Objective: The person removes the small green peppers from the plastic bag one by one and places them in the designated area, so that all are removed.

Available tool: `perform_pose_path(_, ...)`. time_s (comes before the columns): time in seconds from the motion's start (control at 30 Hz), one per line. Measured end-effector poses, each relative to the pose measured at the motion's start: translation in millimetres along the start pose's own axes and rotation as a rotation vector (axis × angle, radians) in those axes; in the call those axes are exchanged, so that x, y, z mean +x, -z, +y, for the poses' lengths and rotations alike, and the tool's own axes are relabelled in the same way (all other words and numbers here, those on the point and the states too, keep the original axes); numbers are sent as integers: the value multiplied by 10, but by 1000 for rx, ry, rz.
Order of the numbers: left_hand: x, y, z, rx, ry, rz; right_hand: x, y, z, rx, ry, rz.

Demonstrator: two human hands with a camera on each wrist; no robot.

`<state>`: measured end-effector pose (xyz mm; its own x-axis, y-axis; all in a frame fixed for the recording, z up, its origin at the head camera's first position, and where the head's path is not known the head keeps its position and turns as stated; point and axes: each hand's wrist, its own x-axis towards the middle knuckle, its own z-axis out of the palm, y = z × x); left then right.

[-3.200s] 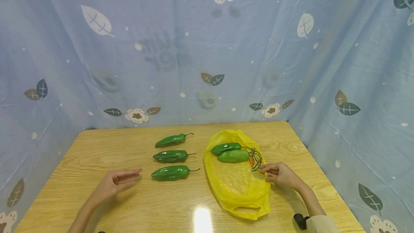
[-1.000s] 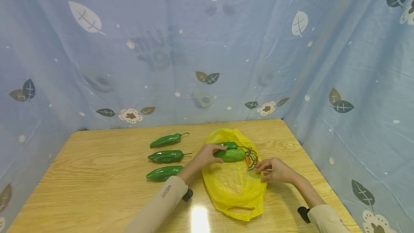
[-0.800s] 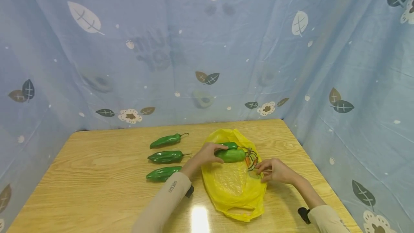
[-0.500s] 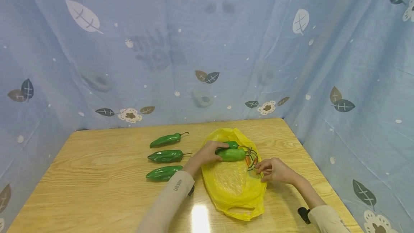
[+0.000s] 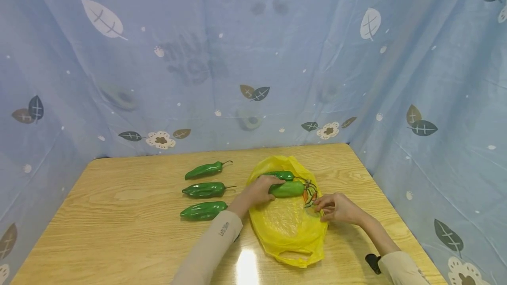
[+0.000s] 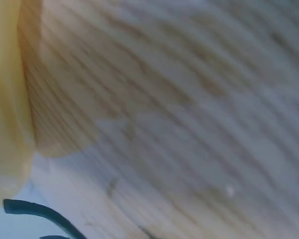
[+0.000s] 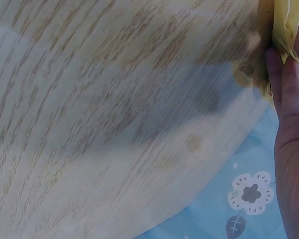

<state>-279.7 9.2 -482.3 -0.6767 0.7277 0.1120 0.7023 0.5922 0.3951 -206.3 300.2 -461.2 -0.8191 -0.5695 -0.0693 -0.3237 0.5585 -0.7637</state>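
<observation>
In the head view, my left hand [image 5: 259,189] grips the left end of a lighter green pepper [image 5: 288,189], fingers over its top and thumb on the near side. That pepper lies in the opened yellow plastic bag [image 5: 283,243], just in front of a darker glossy green pepper [image 5: 283,175], partly hidden by my fingers. My right hand [image 5: 341,208] pinches the right edge of the bag between fingers and thumb. The right wrist view shows the fingers [image 7: 290,87] holding the gathered yellow plastic.
Left of the bag, three green peppers lie in a column: a far one [image 5: 203,170], a middle one [image 5: 203,190] and a near one [image 5: 203,211], its stem end behind my left arm. The wooden table [image 5: 119,214] meets a blue patterned curtain [image 5: 222,56] behind.
My left hand has moved from the left table side over the bag and taken hold of the lighter pepper, nudging it slightly right. The right hand stays at the bag's edge.
</observation>
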Motion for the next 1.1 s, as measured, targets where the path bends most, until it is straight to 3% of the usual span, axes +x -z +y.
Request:
perform_pose_path(0.2, -19, 22, 24, 22, -23, -38, 4, -3, 10, -2, 7, -1)
perform_pose_path(0.33, -49, 59, 29, -12, -48, -45, 0, -1, -1, -4, 13, 2)
perform_pose_path(0.5, -101, 163, 54, -79, -73, -101, -15, 10, -10, -5, 14, 10)
perform_pose_path(0.8, -321, 360, 114, -138, -121, -217, -18, 26, 40, 11, -2, 12)
perform_pose_path(1.1, -539, 469, 198, -132, -201, -257, 6, 21, 34, 16, -8, 14)
